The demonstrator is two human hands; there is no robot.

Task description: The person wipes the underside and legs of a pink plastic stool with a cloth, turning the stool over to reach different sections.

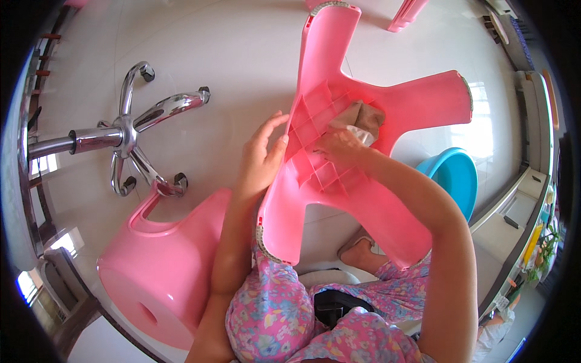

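A pink plastic stool point(376, 190) lies tipped over before me, its ribbed underside facing up and its legs spread. My left hand point(265, 152) holds the stool's left edge, fingers along the rim. Inside the underside, my right hand point(340, 146) presses on the ribs with a brown and whitish cloth point(363, 119) at its fingers. The cloth is bunched, and part of it is hidden behind the hand. Grey edging runs along the tips of the stool's legs.
A second pink stool point(168, 267) lies at the lower left, near a chrome wheeled chair base point(127, 134). On the right a blue plastic basin point(454, 177) stands on the tiled floor beside a white cabinet point(499, 227). Another pink piece point(406, 13) shows at the top.
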